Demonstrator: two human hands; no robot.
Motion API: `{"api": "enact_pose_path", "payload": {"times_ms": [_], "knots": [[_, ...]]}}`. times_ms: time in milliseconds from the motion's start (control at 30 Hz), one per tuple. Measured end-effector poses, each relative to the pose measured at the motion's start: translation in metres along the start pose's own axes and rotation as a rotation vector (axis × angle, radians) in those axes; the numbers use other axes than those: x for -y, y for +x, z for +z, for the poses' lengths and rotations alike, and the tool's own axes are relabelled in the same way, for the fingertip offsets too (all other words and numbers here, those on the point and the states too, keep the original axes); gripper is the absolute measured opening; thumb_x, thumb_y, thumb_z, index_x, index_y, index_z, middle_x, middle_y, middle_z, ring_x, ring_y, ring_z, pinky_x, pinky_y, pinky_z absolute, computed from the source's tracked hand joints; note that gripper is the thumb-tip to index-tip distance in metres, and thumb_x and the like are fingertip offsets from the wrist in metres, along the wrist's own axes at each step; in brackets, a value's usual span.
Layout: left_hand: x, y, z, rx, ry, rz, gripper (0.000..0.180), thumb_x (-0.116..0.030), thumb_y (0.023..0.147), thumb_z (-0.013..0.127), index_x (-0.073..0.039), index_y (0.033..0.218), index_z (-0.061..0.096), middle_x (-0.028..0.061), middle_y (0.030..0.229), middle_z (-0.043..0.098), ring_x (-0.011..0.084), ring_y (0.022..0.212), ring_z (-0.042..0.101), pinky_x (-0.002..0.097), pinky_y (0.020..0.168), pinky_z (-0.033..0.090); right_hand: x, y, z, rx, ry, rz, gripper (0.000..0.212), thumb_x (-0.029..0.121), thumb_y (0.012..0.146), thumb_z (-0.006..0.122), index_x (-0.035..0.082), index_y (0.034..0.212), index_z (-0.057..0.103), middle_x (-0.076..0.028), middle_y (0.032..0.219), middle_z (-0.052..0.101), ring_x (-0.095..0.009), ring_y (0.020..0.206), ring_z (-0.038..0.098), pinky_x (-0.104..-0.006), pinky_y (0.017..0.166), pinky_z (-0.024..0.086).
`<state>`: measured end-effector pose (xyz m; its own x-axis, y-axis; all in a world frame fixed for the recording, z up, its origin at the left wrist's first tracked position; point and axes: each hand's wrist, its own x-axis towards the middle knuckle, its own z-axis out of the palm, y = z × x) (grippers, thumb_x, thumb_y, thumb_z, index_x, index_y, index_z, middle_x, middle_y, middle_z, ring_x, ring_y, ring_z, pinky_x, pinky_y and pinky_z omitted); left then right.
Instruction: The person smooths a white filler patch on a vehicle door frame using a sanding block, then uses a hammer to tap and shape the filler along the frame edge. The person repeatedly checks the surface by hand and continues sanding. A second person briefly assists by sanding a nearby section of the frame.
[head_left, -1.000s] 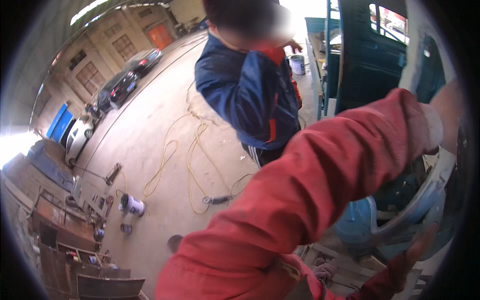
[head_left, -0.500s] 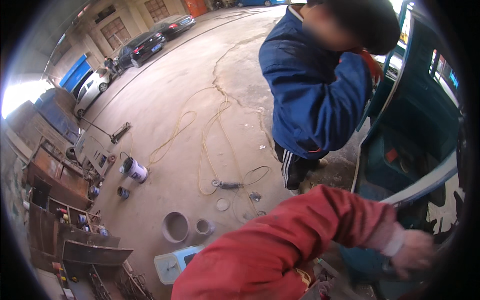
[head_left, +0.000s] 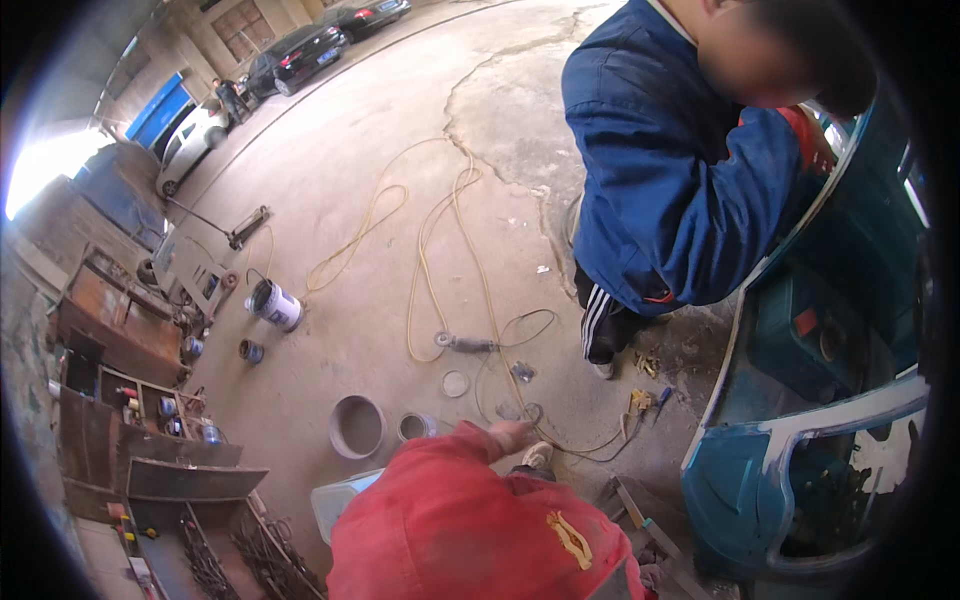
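My left arm in a red sleeve [head_left: 430, 490] comes up from the lower edge. At its end my left hand [head_left: 512, 433] hangs past the cuff, partly blurred, and its fingers do not show clearly enough to tell whether they hold anything. Just beyond it, a small dark round thing [head_left: 533, 412] lies by a cable on the floor. My right hand is out of the picture. On the right stands a teal vehicle cab shell [head_left: 730, 480] with pale patches around its window opening. A co-worker in a blue jacket [head_left: 660, 190] leans over the shell, a red-gloved hand at its edge.
An angle grinder [head_left: 465, 343] lies on the floor among loops of yellow hose [head_left: 420, 290]. Nearby are a wide grey ring [head_left: 358, 428], a white bucket [head_left: 275, 305] and a blue-handled tool [head_left: 664, 397]. Metal shelving [head_left: 190, 480] lines the left; parked cars [head_left: 295, 58] stand far back.
My left hand has moved from beside the cab shell at the right to the middle, over the floor. The view has shifted, and more of the shell's window frame shows.
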<state>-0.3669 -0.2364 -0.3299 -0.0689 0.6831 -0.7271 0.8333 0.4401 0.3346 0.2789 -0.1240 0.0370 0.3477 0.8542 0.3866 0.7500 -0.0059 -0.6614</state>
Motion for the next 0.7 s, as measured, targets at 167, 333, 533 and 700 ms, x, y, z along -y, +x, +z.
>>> {"api": "enact_pose_path", "payload": {"times_ms": [167,333,533,700], "knots": [[0.158,0.036,0.061,0.185,0.354,0.019,0.041,-0.037,0.102,0.05,-0.01,0.127,0.069,0.0156,0.134,0.067,0.035,0.123,0.064,0.0488,0.101,0.051,0.011,0.01,0.008,0.0,-0.024,-0.037,0.058,0.026,0.106,0.043,-0.005,0.155,0.037,-0.022,0.158,0.041,-0.035,0.146,0.04,-0.0468,0.121,0.029],[0.139,0.038,0.059,-0.026,0.101,-0.063,0.046,-0.04,0.101,0.05,-0.006,0.122,0.072,0.0182,0.125,0.07,0.0381,0.118,0.066,0.0493,0.101,0.051,0.017,0.017,0.01,0.002,-0.03,-0.048,0.058,0.025,0.106,0.043,-0.005,0.154,0.038,-0.022,0.158,0.041,-0.035,0.146,0.04,-0.047,0.121,0.029],[0.059,0.022,0.005,-0.103,-0.212,-0.009,0.051,-0.046,0.101,0.05,-0.005,0.124,0.069,0.0229,0.124,0.069,0.0415,0.117,0.064,0.0493,0.102,0.049,0.031,0.028,0.0,-0.018,-0.019,-0.088,0.057,0.025,0.107,0.043,-0.005,0.154,0.038,-0.022,0.158,0.041,-0.035,0.146,0.04,-0.0472,0.121,0.03],[0.068,0.011,0.037,-0.253,-0.397,-0.044,0.049,-0.041,0.1,0.049,-0.002,0.12,0.07,0.024,0.121,0.069,0.0421,0.116,0.064,0.0492,0.102,0.049,0.025,0.044,-0.01,-0.021,0.008,-0.154,0.056,0.025,0.107,0.043,-0.005,0.154,0.039,-0.022,0.158,0.042,-0.035,0.146,0.04,-0.0474,0.121,0.03]]}}
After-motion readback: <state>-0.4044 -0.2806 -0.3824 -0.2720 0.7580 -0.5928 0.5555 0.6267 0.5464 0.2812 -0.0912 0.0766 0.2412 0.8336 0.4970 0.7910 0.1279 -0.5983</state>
